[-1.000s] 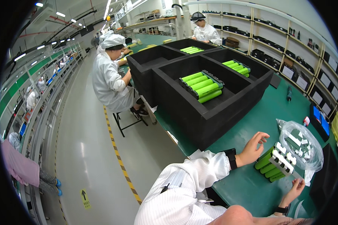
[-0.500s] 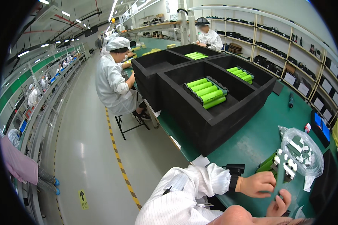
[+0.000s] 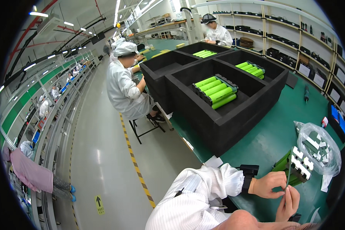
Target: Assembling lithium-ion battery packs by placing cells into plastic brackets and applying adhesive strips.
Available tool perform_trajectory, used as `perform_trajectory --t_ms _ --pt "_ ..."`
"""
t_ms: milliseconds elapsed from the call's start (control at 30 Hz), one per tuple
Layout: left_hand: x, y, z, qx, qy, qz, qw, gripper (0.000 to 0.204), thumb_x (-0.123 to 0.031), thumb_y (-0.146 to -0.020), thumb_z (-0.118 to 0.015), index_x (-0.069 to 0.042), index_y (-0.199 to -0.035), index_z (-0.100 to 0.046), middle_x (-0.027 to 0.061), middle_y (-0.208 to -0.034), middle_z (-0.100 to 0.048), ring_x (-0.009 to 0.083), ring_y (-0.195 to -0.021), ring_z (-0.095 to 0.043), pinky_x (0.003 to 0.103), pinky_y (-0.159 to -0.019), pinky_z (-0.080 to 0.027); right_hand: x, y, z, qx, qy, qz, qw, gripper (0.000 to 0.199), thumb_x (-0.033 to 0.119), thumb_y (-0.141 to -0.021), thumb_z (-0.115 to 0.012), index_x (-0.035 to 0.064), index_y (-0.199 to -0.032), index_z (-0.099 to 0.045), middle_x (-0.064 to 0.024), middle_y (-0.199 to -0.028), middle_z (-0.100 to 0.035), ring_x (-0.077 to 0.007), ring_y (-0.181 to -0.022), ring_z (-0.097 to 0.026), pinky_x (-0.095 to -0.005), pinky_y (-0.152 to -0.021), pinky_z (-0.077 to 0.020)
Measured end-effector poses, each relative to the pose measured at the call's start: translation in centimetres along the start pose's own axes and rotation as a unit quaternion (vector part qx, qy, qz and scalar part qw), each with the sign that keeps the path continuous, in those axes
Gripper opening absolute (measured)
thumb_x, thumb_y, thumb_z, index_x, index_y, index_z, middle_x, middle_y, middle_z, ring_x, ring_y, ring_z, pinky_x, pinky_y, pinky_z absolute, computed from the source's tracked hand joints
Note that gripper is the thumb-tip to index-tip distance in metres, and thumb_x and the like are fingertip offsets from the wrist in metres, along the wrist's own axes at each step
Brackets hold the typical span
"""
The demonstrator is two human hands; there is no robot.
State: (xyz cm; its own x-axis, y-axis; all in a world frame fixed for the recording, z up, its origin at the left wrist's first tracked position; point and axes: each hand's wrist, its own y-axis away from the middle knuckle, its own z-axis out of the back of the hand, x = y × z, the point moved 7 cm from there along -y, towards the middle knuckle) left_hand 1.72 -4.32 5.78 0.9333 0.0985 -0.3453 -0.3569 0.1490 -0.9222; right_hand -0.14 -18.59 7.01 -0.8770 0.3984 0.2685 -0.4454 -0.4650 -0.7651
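Note:
My left hand (image 3: 270,185) and my right hand (image 3: 288,203) meet low on the right, fingers pinched on a thin green strip (image 3: 289,174) that shows edge-on. Just behind the strip stands a pack of green battery cells (image 3: 281,163), its upper face carrying white pieces (image 3: 302,164). The strip crosses in front of the pack; whether they touch, I cannot tell. Beside the pack lies a clear plastic bag (image 3: 336,163) with several green and white flat pieces (image 3: 321,147) inside.
A large black foam tray (image 3: 234,132) with compartments holds green battery packs (image 3: 215,92). A screwdriver-like tool (image 3: 306,94) and a black box with blue items (image 3: 338,119) lie along the right. Co-workers (image 3: 124,82) sit at the bench's left side; another person (image 3: 217,32) is behind the tray.
The green strip has turned from showing its flat side to edge-on, and my hands have come closer together. The whole view has shifted, so the scene sits slightly farther right.

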Motion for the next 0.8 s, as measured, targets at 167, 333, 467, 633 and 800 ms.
perform_trajectory --t_ms 167,333,467,633,800 --pt "1.0 0.7 -0.4 0.011 0.039 0.077 0.996 0.016 -0.004 -0.074 -0.068 -0.005 -0.084 -0.056 0.0062 -0.069 -0.054 0.0252 -0.06 -0.054 0.034 -0.051 -0.043 0.0 -0.5 -0.3 -0.009 0.009 -0.017 1.0 0.032 -0.014 -0.078 -0.058 -0.0047 -0.109 -0.064 -0.0185 -0.106 -0.061 -0.0329 -0.094 -0.061 -0.0383 -0.082 -0.0494" --pt "0.1 -1.5 0.6 -0.025 -0.032 0.033 0.999 0.015 0.0 -0.07 -0.068 -0.003 -0.084 -0.062 0.0073 -0.065 -0.058 0.0222 -0.052 -0.057 0.032 -0.046 -0.044 0.5 -2.4 0.2 -0.02 0.027 0.001 0.999 0.03 -0.011 -0.072 -0.066 -0.0049 -0.102 -0.067 -0.0187 -0.1 -0.066 -0.0323 -0.09 -0.065 -0.0376 -0.079 -0.0527" --pt "2.1 -0.1 1.1 0.002 -0.051 0.09 0.995 0.019 0.004 -0.068 -0.066 -0.002 -0.086 -0.063 0.0064 -0.062 -0.058 0.0178 -0.049 -0.058 0.028 -0.045 -0.046 -1.0 -2.7 -1.6 -0.016 0.015 0.028 0.999 0.036 -0.004 -0.066 -0.071 -0.0023 -0.102 -0.067 -0.016 -0.102 -0.066 -0.0301 -0.088 -0.066 -0.0355 -0.073 -0.0551" --pt "1.0 -1.0 -0.4 0.037 -0.047 0.071 0.996 0.017 0.007 -0.068 -0.065 -0.001 -0.081 -0.057 0.0073 -0.061 -0.059 0.0192 -0.05 -0.059 0.027 -0.047 -0.046 -0.9 -1.8 0.2 -0.046 0.013 0.019 0.999 0.035 -0.001 -0.069 -0.071 -0.0005 -0.104 -0.067 -0.013 -0.103 -0.066 -0.0271 -0.088 -0.066 -0.033 -0.072 -0.0556" --pt "0.9 -0.8 -0.2 0.053 -0.05 0.084 0.994 0.016 0.007 -0.07 -0.063 -0.001 -0.082 -0.056 0.0076 -0.061 -0.06 0.0194 -0.05 -0.059 0.027 -0.047 -0.046 -0.8 -1.7 -0.1 -0.047 0.001 0.004 0.999 0.034 -0.001 -0.07 -0.071 0.0 -0.104 -0.067 -0.0125 -0.103 -0.066 -0.0264 -0.087 -0.066 -0.0325 -0.072 -0.0556"
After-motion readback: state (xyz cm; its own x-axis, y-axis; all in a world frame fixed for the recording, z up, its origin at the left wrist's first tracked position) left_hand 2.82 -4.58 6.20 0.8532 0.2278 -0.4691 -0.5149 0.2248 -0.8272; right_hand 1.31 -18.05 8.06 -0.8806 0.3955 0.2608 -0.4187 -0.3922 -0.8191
